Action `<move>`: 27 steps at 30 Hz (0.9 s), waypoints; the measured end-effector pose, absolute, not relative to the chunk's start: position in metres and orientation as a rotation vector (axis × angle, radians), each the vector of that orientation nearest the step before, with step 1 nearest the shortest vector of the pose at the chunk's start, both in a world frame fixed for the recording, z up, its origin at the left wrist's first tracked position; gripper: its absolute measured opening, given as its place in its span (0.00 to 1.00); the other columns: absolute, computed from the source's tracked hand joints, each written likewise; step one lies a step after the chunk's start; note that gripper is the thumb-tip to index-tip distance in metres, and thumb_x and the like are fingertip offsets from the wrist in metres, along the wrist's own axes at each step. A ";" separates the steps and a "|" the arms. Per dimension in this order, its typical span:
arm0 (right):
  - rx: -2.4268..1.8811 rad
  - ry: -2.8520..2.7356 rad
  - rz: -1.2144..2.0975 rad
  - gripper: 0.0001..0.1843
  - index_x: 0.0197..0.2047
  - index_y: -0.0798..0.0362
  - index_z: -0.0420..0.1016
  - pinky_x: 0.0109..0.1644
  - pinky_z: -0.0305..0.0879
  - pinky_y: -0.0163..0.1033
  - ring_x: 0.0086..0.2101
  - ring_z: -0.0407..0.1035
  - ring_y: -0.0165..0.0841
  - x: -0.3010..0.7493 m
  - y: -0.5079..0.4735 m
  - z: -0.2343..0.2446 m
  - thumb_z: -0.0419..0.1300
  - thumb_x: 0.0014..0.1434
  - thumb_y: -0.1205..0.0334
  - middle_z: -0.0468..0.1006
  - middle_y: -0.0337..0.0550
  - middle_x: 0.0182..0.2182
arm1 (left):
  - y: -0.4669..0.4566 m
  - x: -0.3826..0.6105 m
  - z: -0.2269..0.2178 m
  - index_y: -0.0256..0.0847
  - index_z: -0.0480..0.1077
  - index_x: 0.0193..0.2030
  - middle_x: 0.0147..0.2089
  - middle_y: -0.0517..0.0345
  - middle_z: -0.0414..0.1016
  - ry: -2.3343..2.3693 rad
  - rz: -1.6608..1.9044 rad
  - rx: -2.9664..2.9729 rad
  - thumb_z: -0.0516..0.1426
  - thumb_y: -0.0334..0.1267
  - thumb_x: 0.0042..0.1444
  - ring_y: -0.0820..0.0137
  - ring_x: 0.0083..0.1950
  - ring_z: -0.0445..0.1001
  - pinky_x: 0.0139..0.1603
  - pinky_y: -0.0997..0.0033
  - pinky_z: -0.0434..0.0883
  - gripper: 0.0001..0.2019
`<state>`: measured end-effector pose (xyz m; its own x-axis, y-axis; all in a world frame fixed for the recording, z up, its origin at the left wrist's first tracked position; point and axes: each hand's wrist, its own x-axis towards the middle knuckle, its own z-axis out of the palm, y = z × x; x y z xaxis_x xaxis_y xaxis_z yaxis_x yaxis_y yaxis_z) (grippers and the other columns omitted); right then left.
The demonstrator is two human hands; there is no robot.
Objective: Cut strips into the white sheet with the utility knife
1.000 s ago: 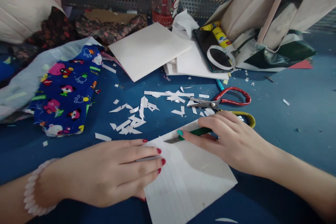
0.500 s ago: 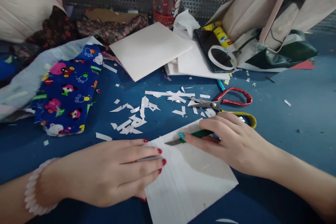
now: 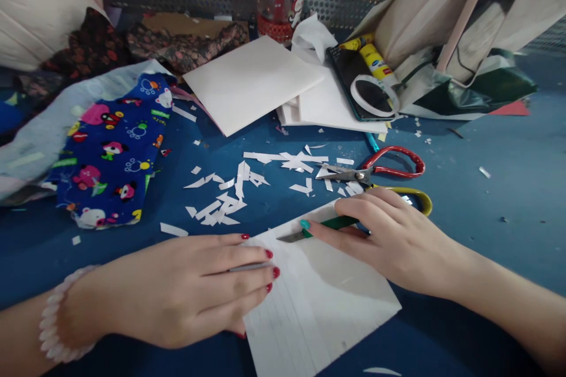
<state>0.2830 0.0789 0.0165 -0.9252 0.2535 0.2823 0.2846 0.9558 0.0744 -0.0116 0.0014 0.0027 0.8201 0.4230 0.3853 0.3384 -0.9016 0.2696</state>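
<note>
A white sheet point(image 3: 327, 300) scored with parallel cut lines lies on the blue table at the near edge. My left hand point(image 3: 186, 288) lies flat on its left part, fingers stretched out and pressing down. A thin grey strip point(image 3: 250, 267) shows between two of those fingers. My right hand point(image 3: 393, 241) is closed round a green-handled craft knife point(image 3: 309, 230). The index finger rests along the handle, and the blade tip touches the sheet near its far edge, just right of my left fingertips.
Red-handled scissors point(image 3: 375, 169) and a yellow loop point(image 3: 418, 199) lie just beyond my right hand. Several white paper scraps point(image 3: 230, 194) litter the table middle. Patterned blue cloth point(image 3: 110, 153) lies left. White boards point(image 3: 252, 82), a tape roll point(image 3: 374, 94), a glue stick point(image 3: 374, 62) and bags stand behind.
</note>
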 end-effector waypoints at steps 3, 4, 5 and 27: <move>-0.395 -2.835 -0.169 0.19 0.56 0.52 0.70 0.39 0.58 0.40 0.33 0.65 0.36 0.283 0.079 0.017 0.50 0.67 0.78 0.73 0.43 0.35 | 0.001 -0.012 0.002 0.37 0.78 0.48 0.53 0.60 0.82 0.598 0.669 2.817 0.51 0.38 0.74 0.71 0.57 0.76 0.76 0.69 0.53 0.14; -0.396 -2.835 -0.167 0.19 0.56 0.52 0.70 0.39 0.58 0.40 0.33 0.65 0.36 0.283 0.079 0.017 0.50 0.67 0.78 0.73 0.43 0.35 | 0.001 -0.012 0.002 0.37 0.78 0.48 0.53 0.60 0.82 0.598 0.669 2.821 0.51 0.38 0.74 0.71 0.57 0.76 0.76 0.69 0.54 0.14; -0.396 -2.835 -0.164 0.19 0.56 0.52 0.70 0.39 0.58 0.40 0.33 0.65 0.36 0.282 0.079 0.017 0.50 0.67 0.78 0.73 0.43 0.35 | 0.001 -0.012 0.002 0.37 0.79 0.48 0.52 0.60 0.82 0.596 0.668 2.823 0.51 0.38 0.74 0.71 0.57 0.76 0.76 0.68 0.56 0.14; -0.385 -2.853 -0.150 0.21 0.54 0.52 0.75 0.40 0.58 0.39 0.32 0.64 0.33 0.284 0.080 0.019 0.51 0.65 0.78 0.74 0.43 0.36 | 0.001 -0.012 0.003 0.36 0.78 0.48 0.53 0.59 0.82 0.595 0.672 2.807 0.51 0.37 0.74 0.70 0.57 0.76 0.76 0.68 0.52 0.14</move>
<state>0.2839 0.0796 0.0188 -0.9316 0.2464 0.2671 0.2731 0.9597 0.0670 -0.0117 0.0005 0.0031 0.8162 0.4251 0.3912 0.3368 -0.9003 0.2756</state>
